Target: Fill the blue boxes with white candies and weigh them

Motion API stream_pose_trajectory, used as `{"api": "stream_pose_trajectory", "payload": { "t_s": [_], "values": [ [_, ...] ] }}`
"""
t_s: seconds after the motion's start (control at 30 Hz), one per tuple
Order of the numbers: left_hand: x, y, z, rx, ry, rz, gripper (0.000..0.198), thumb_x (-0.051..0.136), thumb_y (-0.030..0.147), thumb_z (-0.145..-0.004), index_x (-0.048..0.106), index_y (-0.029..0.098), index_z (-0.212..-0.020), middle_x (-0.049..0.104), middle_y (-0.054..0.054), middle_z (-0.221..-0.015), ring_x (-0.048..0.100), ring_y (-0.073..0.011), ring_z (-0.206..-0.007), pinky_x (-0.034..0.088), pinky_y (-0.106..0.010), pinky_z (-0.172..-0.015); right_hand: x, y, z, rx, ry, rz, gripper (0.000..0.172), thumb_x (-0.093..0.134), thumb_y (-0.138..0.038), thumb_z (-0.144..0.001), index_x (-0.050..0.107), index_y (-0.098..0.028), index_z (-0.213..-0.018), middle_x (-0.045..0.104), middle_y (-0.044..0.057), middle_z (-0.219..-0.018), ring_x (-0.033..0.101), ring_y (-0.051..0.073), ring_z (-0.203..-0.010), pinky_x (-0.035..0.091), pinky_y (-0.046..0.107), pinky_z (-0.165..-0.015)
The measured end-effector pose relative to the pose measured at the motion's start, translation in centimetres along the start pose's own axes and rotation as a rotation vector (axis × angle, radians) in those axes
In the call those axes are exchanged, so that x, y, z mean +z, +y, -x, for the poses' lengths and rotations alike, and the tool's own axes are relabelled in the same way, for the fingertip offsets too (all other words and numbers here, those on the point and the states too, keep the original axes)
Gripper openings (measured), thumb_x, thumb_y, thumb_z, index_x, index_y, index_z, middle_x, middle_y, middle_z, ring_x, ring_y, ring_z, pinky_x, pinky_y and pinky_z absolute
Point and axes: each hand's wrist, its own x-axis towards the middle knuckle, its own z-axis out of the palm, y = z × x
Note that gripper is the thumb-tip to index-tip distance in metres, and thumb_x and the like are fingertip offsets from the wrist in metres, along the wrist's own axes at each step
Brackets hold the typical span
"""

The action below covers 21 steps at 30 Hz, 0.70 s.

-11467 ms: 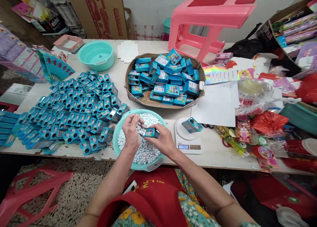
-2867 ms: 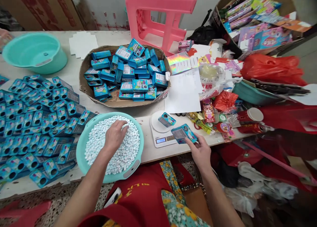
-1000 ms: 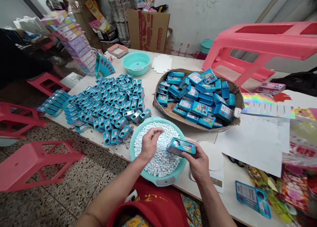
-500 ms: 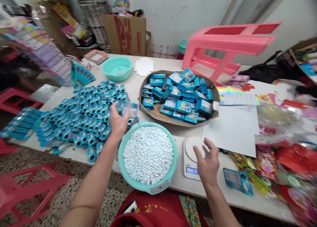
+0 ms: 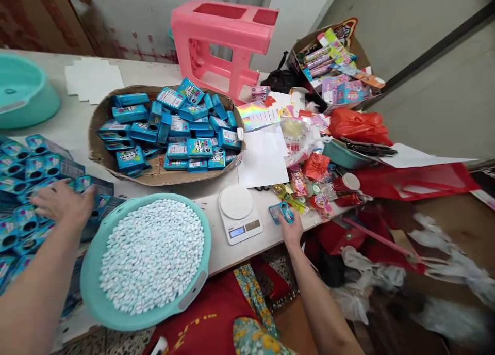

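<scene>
Blue candy carton [image 5: 276,212] lies right of the digital scale [image 5: 237,205] at the table's [image 5: 222,253] edge, now pinched by the right hand [image 5: 291,232], which earlier hovered at the scale; left hand [image 5: 65,203] spread over the grouped cartons [image 5: 15,226]; its carton apparently released, suggesting a changeover between cartons

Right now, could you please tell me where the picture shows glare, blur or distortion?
In the head view, rainbow glare crosses the iridescent sheet; the plastic bag at the lower right corner looks blurred; the turquoise basin at the left edge looks stretched, perhaps by a wide lens; the pale candies look fairly sharp.
</scene>
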Motion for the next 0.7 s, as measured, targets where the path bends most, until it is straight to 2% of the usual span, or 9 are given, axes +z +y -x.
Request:
{"api": "stream_pose_trajectory", "payload": {
  "t_s": [0.1, 0.13, 0.17, 0.27, 0.33, 0.43, 0.53, 0.63, 0.7],
  "values": [
    [-2.4, 3.3, 5.2, 0.137, 0.018, 0.048, 0.033, 0.054, 0.052, -0.078, 0.057, 0.019, -0.082, 0.06, -0.002, -0.104, 0.046, -0.0349, -0.115, 0.032, -0.057, -0.099, -0.2, -2.8, 0.6, -0.04, -0.051, -0.041, 0.047, 0.071, -0.048, -0.067, 0.06, -0.014, -0.099, 0.061, 0.003, -0.086, 0.056, 0.019, -0.078, 0.045, 0.04, -0.081],
    [-2.9, 4.5, 7.5, 0.171, -0.022, 0.078, 0.032, 0.049, 0.05, -0.082, 0.058, 0.019, -0.085, 0.061, -0.003, -0.096, 0.053, -0.0293, -0.103, 0.039, -0.051, -0.093, -0.2, -4.3, 1.1, -0.084, -0.088, -0.052, 0.048, 0.071, -0.046, -0.068, 0.06, -0.015, -0.103, 0.062, 0.004, -0.09, 0.057, 0.02, -0.081, 0.045, 0.04, -0.082],
    [-3.2, 5.6, 10.0, 0.224, -0.136, 0.104, 0.033, 0.046, 0.049, -0.084, 0.059, 0.019, -0.088, 0.062, -0.004, -0.091, 0.056, -0.0262, -0.094, 0.043, -0.047, -0.088, -0.1, -5.9, 1.7, -0.146, -0.139, -0.063, 0.048, 0.073, -0.045, -0.069, 0.059, -0.016, -0.105, 0.062, 0.005, -0.094, 0.057, 0.02, -0.085, 0.045, 0.04, -0.083],
    [-3.1, 8.0, 16.9, 0.395, -0.577, 0.058, 0.038, 0.05, 0.05, -0.081, 0.06, 0.018, -0.1, 0.062, -0.009, -0.101, 0.055, -0.0273, -0.098, 0.043, -0.044, -0.089, 0.8, -11.4, 4.1, -0.368, -0.361, -0.17, 0.043, 0.073, -0.039, -0.072, 0.059, -0.019, -0.107, 0.062, 0.006, -0.098, 0.058, 0.021, -0.09, 0.047, 0.039, -0.084],
    [-2.8, 8.7, 19.8, 0.392, -0.629, -0.077, 0.042, 0.053, 0.052, -0.079, 0.059, 0.02, -0.106, 0.059, -0.011, -0.108, 0.051, -0.0298, -0.103, 0.04, -0.045, -0.089, 1.7, -14.7, 5.9, -0.492, -0.508, -0.239, 0.038, 0.071, -0.035, -0.075, 0.059, -0.021, -0.108, 0.062, 0.007, -0.099, 0.059, 0.021, -0.093, 0.048, 0.038, -0.083],
    [-2.6, 8.7, 21.5, 0.343, -0.645, -0.115, 0.032, 0.051, 0.049, -0.082, 0.06, 0.021, -0.094, 0.059, -0.01, -0.098, 0.052, -0.0271, -0.097, 0.04, -0.04, -0.086, 2.9, -18.1, 8.2, -0.59, -0.633, -0.272, 0.033, 0.069, -0.033, -0.078, 0.058, -0.024, -0.108, 0.063, 0.006, -0.098, 0.058, 0.022, -0.093, 0.049, 0.038, -0.08],
    [-3.0, 8.2, 21.3, 0.168, -0.608, 0.078, 0.024, 0.05, 0.041, -0.083, 0.056, 0.02, -0.073, 0.057, -0.005, -0.079, 0.054, -0.0204, -0.082, 0.041, -0.032, -0.077, 3.4, -20.0, 9.5, -0.655, -0.709, -0.267, 0.032, 0.068, -0.036, -0.079, 0.059, -0.025, -0.107, 0.064, 0.006, -0.094, 0.058, 0.022, -0.088, 0.049, 0.037, -0.077],
    [-4.3, 8.7, 20.4, -0.274, -0.525, 0.458, 0.029, 0.054, 0.042, -0.079, 0.047, 0.019, -0.063, 0.047, 0.001, -0.06, 0.046, -0.0128, -0.057, 0.038, -0.024, -0.057, 3.4, -21.2, 10.2, -0.752, -0.811, -0.222, 0.031, 0.067, -0.037, -0.079, 0.059, -0.025, -0.107, 0.065, 0.006, -0.092, 0.058, 0.023, -0.085, 0.048, 0.037, -0.074],
    [-6.0, 10.0, 19.6, -0.566, -0.467, 0.799, 0.029, 0.056, 0.043, -0.077, 0.045, 0.019, -0.065, 0.044, 0.004, -0.058, 0.039, -0.009, -0.048, 0.031, -0.021, -0.046, 3.4, -22.0, 10.7, -0.816, -0.867, -0.173, 0.031, 0.066, -0.038, -0.08, 0.059, -0.024, -0.107, 0.065, 0.007, -0.093, 0.058, 0.024, -0.085, 0.046, 0.037, -0.073]
  ]
}}
